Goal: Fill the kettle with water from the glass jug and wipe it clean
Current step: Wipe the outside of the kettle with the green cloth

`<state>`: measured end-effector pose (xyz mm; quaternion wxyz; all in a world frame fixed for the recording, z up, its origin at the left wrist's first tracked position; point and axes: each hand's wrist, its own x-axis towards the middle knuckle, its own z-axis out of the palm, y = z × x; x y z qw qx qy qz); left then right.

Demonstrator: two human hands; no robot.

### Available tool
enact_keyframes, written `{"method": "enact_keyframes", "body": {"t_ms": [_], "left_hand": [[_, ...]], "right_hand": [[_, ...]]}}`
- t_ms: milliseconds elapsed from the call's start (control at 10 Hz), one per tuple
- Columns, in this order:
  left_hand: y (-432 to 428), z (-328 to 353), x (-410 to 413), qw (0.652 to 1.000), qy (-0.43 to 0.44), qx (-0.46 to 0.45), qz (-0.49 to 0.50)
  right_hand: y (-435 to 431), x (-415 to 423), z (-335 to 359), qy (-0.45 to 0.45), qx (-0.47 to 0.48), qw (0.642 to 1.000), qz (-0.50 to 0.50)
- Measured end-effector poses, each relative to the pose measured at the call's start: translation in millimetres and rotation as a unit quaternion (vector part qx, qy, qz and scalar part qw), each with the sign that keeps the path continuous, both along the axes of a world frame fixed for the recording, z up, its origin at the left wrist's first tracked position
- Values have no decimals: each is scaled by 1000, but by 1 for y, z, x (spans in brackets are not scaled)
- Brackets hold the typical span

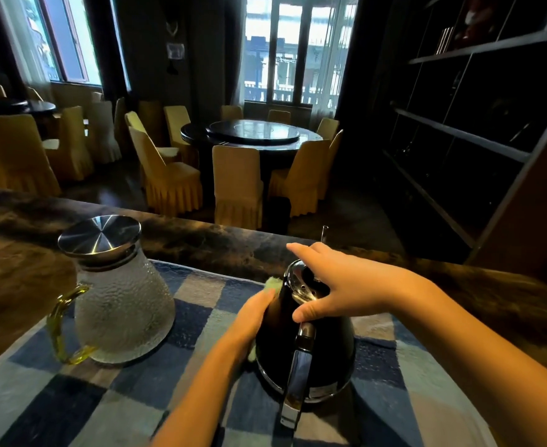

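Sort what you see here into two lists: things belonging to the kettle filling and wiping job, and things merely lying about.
In the job: black steel-lidded kettle, textured glass jug with yellow handle, pale green cloth, left hand, right hand.
Lying about: blue checked mat, round dark table, yellow-covered chairs, dark shelves.

1. A dark brown, marbled stone counter (201, 243) runs left to right, with a raised ledge along its far edge.
2. A blue, grey and beige checked fabric mat (72, 398) lies flat on the counter's near part.
3. A clear dimpled glass jug (120, 311) with a steel lid and a yellow-green handle stands upright on the mat's left part.
4. A black round-bodied kettle (330, 350) with a chrome handle stands upright on the mat, right of the jug and apart from it.
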<state>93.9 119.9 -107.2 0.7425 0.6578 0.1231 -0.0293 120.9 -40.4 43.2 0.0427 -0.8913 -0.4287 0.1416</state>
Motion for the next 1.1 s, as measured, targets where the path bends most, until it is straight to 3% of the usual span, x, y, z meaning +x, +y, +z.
{"method": "enact_keyframes", "body": {"t_ms": [100,300,400,600,800,1100], "left_hand": [[-15,-10,-33,994,-59,-42,86],[-32,41,-38,973,-198,-92,78],[-26,55,-6,979,-174,-95,45],[-15,49,9,995,-90,27,-30],[-11,3,-16,994,-1,-55,92],[-12,-3,-55,973,22,-157,170]], "right_hand": [[0,-1,0,-6,-4,1000,0],[0,-1,1,-8,-6,1000,-3],[-2,-3,0,-3,-3,1000,-14],[-3,-1,-3,-7,14,1000,-8],[-2,-1,-4,-2,20,1000,-5],[-7,-5,-9,-1,81,996,-31]]}}
